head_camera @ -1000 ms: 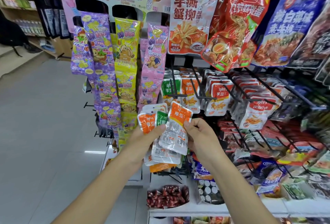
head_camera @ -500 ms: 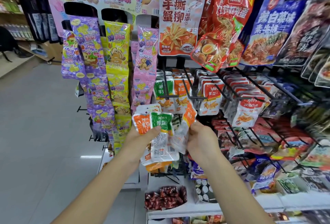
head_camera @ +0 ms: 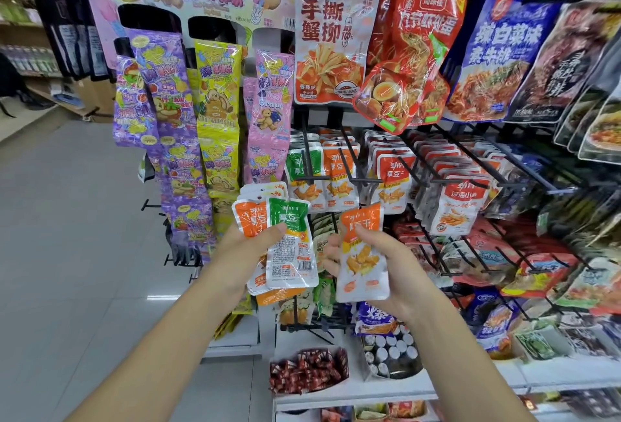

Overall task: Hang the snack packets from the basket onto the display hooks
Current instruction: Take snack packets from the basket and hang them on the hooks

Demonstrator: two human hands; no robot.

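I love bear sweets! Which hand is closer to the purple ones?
Left. The left hand, holding several packets, is just right of the purple sweets; the right hand, holding one orange packet, is farther right.

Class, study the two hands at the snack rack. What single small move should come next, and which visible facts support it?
Probably lift the right hand and slide its orange packet onto the hook just above. That grip pinches one packet alone, apart from the bunch in the left hand, and matching orange packets already hang there.

Bright even light, wide-angle edge distortion
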